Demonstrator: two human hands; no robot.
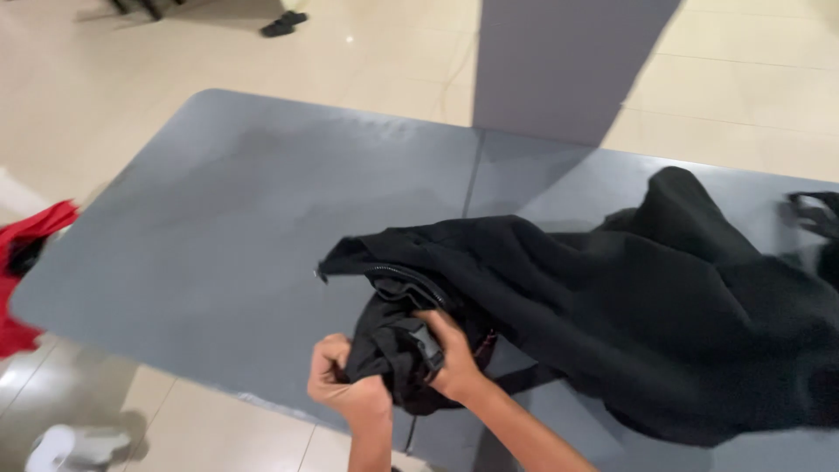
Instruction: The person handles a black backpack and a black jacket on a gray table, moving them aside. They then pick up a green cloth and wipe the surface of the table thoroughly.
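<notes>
A large black garment (629,297) with a zip lies crumpled over the right half of a grey table (245,227). Its near end is bunched into a wad at the table's front edge. My left hand (343,385) grips that wad from the left, fingers closed in the cloth. From the right, my right hand (450,350) presses on the same bunched part, fingers wrapped over a fold and a small black buckle or tab. The rest of the garment trails away to the right, partly off the frame.
A red cloth (22,262) hangs at the table's left edge. A grey upright panel (559,61) stands behind the table. On the tiled floor lie a dark sandal (284,24) far off and a white object (74,446) near left.
</notes>
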